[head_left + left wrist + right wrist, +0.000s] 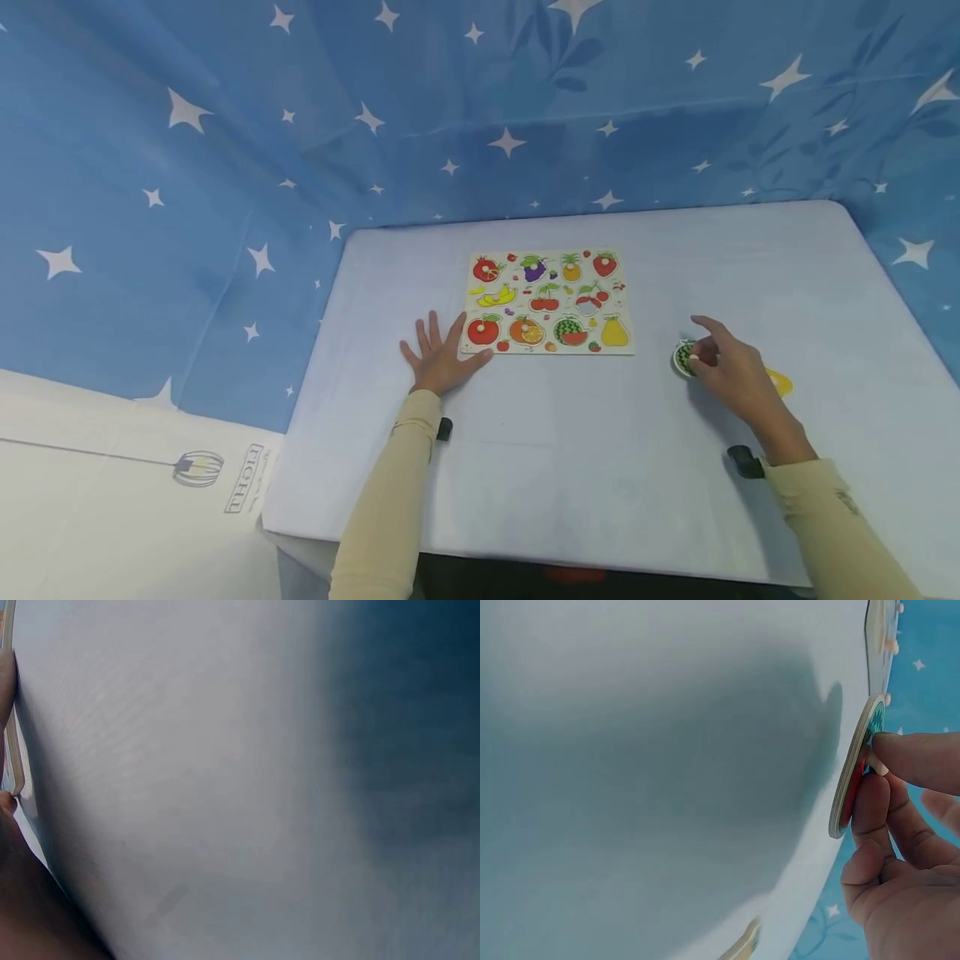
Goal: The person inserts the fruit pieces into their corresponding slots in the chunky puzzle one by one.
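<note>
My right hand (731, 375) pinches the small knob of a round watermelon puzzle piece (682, 359). In the right wrist view the watermelon piece (857, 769) is tilted on edge, above the white tabletop and its shadow. With fingers spread, my left hand (441, 358) lies flat on the table, thumb and index finger touching the lower left corner of a fruit puzzle board (551, 346). The board bears several colourful fruit pictures, a watermelon among them. A yellow puzzle piece (780, 382) lies partly hidden behind my right hand; its fruit I cannot tell.
A white-covered table (570, 467) extends around both hands. Blue cloth (450, 108) with white stars hangs behind and to the left of it. A pale printed cloth (112, 500) is at the lower left.
</note>
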A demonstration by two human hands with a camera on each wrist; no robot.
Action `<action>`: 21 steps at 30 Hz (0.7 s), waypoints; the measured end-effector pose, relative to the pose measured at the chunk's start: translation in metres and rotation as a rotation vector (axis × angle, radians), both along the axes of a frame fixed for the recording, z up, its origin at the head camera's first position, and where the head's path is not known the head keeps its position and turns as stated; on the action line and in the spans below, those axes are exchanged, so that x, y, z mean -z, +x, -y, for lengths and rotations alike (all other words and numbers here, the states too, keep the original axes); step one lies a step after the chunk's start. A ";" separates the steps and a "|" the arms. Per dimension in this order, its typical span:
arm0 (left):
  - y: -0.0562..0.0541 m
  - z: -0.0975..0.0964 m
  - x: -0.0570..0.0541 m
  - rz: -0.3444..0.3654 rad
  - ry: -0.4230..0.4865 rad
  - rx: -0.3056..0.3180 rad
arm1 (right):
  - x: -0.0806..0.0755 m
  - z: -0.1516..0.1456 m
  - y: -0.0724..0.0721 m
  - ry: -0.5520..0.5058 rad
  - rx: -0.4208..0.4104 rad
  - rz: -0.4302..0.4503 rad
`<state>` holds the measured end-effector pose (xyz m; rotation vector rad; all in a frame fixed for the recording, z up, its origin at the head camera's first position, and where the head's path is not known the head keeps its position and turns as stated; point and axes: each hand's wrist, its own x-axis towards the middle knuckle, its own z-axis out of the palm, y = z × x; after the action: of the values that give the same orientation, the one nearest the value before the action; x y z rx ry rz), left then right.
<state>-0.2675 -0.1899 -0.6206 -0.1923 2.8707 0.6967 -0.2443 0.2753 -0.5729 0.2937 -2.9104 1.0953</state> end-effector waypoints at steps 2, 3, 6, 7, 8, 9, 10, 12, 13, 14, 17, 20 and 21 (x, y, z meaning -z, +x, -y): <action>-0.001 0.001 0.005 -0.007 -0.011 -0.001 | -0.002 0.007 -0.004 -0.007 -0.003 0.007; -0.001 0.001 0.006 -0.009 -0.014 -0.003 | -0.002 0.010 -0.006 -0.009 -0.004 0.012; -0.002 0.000 0.005 -0.004 -0.017 -0.003 | -0.002 0.021 -0.012 -0.024 -0.006 0.037; -0.002 0.000 0.004 0.001 -0.020 -0.003 | -0.001 0.025 -0.014 -0.028 -0.005 0.042; -0.002 0.000 0.002 0.002 -0.011 -0.004 | 0.000 0.030 -0.016 -0.030 -0.005 0.047; -0.002 0.000 0.001 0.006 -0.005 -0.005 | 0.000 0.035 -0.018 -0.033 -0.006 0.050; -0.002 0.000 0.000 0.009 -0.003 -0.005 | 0.000 0.039 -0.019 -0.038 -0.007 0.053; -0.002 0.001 0.000 0.015 -0.017 -0.004 | 0.001 0.051 -0.023 -0.043 -0.012 0.049; -0.003 0.001 0.001 0.017 -0.024 -0.003 | 0.001 0.056 -0.025 -0.049 -0.018 0.048; -0.003 0.001 0.001 0.016 -0.022 -0.004 | 0.001 0.061 -0.027 -0.055 -0.024 0.045; -0.004 0.002 0.005 0.005 -0.039 -0.001 | 0.001 0.078 -0.033 -0.077 -0.051 0.028; -0.004 0.001 0.005 -0.004 -0.027 -0.001 | 0.001 0.093 -0.038 -0.094 -0.072 0.023; -0.004 0.001 0.006 -0.003 -0.030 -0.001 | 0.001 0.098 -0.040 -0.100 -0.077 0.026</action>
<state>-0.2717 -0.1912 -0.6264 -0.1969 2.8856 0.6558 -0.2846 0.1778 -0.5735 0.3946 -2.8768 1.2598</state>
